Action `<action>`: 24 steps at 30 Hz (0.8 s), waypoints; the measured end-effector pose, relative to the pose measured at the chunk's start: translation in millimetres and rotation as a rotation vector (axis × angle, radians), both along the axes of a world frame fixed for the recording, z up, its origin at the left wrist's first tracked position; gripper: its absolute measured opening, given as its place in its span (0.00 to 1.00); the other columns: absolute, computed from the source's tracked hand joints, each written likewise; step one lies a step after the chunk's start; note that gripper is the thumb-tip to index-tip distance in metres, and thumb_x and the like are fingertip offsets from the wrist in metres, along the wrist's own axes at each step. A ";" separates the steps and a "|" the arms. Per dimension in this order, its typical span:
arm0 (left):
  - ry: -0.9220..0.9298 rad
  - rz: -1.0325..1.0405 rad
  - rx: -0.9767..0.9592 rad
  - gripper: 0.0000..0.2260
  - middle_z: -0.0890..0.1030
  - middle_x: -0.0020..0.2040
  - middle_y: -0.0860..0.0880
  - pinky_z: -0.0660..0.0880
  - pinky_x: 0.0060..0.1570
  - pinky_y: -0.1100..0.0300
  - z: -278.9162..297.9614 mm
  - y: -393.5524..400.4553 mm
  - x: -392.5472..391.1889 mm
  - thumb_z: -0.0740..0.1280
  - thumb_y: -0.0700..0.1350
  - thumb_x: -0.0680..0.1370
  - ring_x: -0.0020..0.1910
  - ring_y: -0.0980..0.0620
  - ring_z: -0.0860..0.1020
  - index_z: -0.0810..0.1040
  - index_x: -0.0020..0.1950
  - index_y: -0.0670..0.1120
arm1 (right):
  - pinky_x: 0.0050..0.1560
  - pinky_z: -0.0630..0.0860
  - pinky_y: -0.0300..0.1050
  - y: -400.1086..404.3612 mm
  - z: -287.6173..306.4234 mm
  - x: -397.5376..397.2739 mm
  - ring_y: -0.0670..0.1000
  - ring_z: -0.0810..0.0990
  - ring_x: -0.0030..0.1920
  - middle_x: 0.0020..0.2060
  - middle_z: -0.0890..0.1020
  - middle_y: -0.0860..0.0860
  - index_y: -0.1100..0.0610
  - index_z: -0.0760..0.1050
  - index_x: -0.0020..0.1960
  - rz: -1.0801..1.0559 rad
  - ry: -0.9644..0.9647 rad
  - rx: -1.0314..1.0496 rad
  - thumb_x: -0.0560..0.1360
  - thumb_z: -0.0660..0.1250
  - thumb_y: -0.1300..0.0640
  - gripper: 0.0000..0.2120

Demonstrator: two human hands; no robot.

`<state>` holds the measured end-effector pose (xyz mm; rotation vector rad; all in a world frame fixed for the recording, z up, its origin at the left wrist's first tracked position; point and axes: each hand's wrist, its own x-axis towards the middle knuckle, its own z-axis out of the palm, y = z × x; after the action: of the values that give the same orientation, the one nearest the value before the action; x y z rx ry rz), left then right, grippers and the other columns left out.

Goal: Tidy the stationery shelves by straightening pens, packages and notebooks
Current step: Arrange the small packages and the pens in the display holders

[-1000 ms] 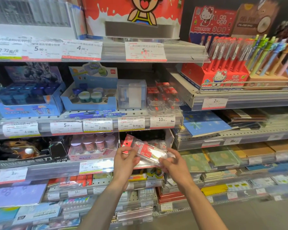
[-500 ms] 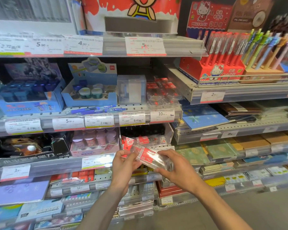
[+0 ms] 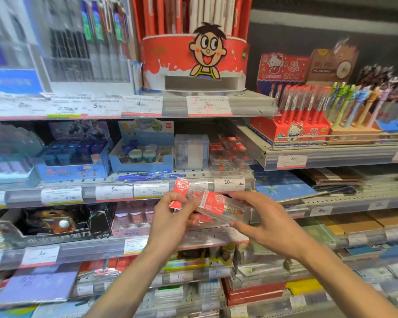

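Observation:
Both hands hold clear plastic packages with red labels [image 3: 213, 204] in front of the middle shelf. My left hand [image 3: 170, 216] pinches the red-labelled left end, thumb on top. My right hand [image 3: 265, 222] cups the right end from below and behind, fingers curled on the clear wrap. More packages of the same kind [image 3: 230, 152] lie piled on the shelf above. Loose blue pens [image 3: 147, 176] lie along that shelf's front edge.
A red cartoon pen display [image 3: 193, 63] stands on the top shelf. Red Hello Kitty pens [image 3: 294, 111] fill a box to the right, behind a wire rail. Notebooks [image 3: 283, 187] lie stacked on the right shelves. Blue boxes [image 3: 74, 161] and price tags [image 3: 114, 191] line the left.
The view has tilted upward, so the top shelf shows more. Both hands lifted the packages from the lower shelf level up to the price-tag rail of the middle shelf.

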<state>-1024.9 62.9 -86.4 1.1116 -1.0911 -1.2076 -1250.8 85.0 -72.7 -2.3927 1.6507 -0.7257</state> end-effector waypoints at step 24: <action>-1.424 0.136 -0.684 0.23 0.73 0.69 0.48 0.69 0.63 0.47 56.6 -117.9 0.7 0.61 0.50 0.75 0.68 0.43 0.68 0.72 0.71 0.51 | 0.50 0.77 0.52 -108.0 77.8 29.8 0.62 0.80 0.55 0.59 0.77 0.59 0.61 0.73 0.65 -0.526 0.262 -0.192 0.78 0.61 0.49 0.21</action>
<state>-1024.2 -55.0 -29.8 1.3898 -2.1723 0.3177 -1220.9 -23.0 5.1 -2.2618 2.4738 -0.6839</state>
